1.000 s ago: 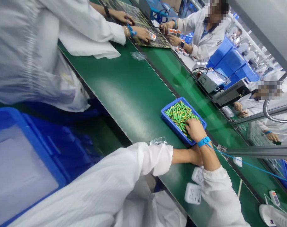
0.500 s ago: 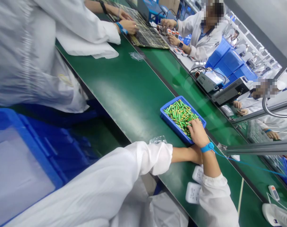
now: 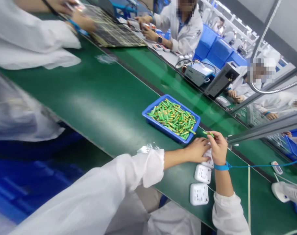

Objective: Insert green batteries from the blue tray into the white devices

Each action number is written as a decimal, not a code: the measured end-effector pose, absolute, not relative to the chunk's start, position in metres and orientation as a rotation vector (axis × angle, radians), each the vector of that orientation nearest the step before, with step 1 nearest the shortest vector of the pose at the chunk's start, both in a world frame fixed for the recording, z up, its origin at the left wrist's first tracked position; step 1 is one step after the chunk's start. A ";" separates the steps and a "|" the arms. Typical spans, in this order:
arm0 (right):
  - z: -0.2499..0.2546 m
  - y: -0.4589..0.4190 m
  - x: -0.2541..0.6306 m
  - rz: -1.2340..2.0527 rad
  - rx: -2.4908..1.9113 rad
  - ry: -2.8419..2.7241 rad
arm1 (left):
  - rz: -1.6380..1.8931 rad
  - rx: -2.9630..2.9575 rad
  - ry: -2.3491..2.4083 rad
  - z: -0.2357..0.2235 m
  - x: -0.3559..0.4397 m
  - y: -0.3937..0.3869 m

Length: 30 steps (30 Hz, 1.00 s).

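My right hand, with a blue wrist strap, pinches small green batteries between thumb and fingertips; their exact number is hard to make out. Beside it my left hand grips a white square device, fingers at one side and thumb at the other, partly covering it. Two more such devices, a middle one and a nearer one, lie in a row toward me. Just beyond my left hand stands a blue tray filled with loose green batteries with gold-coloured ends.
Clear plastic film lies by my left forearm on the green bench. A metal post rises at the right, near a white shoe-like object. Co-workers in white coats sit along the line. Grey equipment boxes stand across.
My right hand has left the tray and now holds batteries above the white device. My left hand, earlier mostly hidden behind it, shows on the device. The view has shifted.
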State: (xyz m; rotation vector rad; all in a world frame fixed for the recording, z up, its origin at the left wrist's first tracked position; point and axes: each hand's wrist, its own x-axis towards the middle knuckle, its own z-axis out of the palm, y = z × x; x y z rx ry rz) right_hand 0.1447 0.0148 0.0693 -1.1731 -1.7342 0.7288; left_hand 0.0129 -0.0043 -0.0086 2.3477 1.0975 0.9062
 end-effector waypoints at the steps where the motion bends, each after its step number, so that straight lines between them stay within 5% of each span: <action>1: 0.061 0.013 0.161 0.693 -1.211 -1.688 | 0.888 2.348 1.069 -0.006 0.010 -0.005; 8: 0.014 -0.020 0.227 0.544 -1.454 -1.588 | 0.853 2.260 1.055 -0.004 0.001 -0.004; 30: 0.012 -0.042 0.237 0.589 -1.293 -1.825 | 0.893 2.250 1.021 -0.003 -0.007 -0.007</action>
